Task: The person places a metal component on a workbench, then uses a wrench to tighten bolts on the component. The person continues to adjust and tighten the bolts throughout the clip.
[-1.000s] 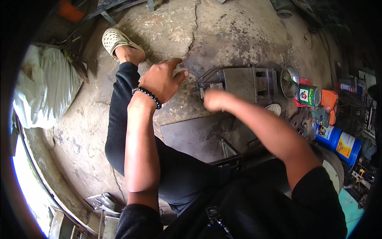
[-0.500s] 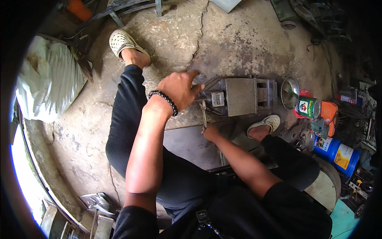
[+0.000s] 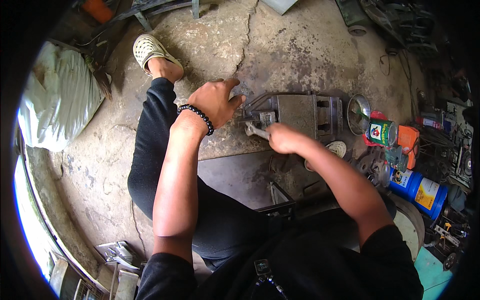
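Note:
A grey metal vise-like block [image 3: 300, 114] stands on the concrete floor in front of me. My right hand [image 3: 281, 138] is closed round the handle of a metal wrench [image 3: 254, 130], whose head sits at the block's left end. My left hand [image 3: 215, 100] hovers just left of the block, fingers spread toward its corner, holding nothing; a black bead bracelet circles its wrist. My left leg in black trousers stretches out past that hand to a pale perforated shoe [image 3: 147, 49].
A round metal dish [image 3: 358, 106], a green-and-red can [image 3: 381, 132], an orange box [image 3: 409, 142] and a blue drum [image 3: 417, 186] crowd the right. A white sack [image 3: 57, 97] lies at the left. A flat steel plate [image 3: 240, 172] lies before my legs. Scrap metal lines the top.
My right hand has drawn back from the block, then come up to its left end and closed on the wrench. My left hand has shifted slightly toward the block.

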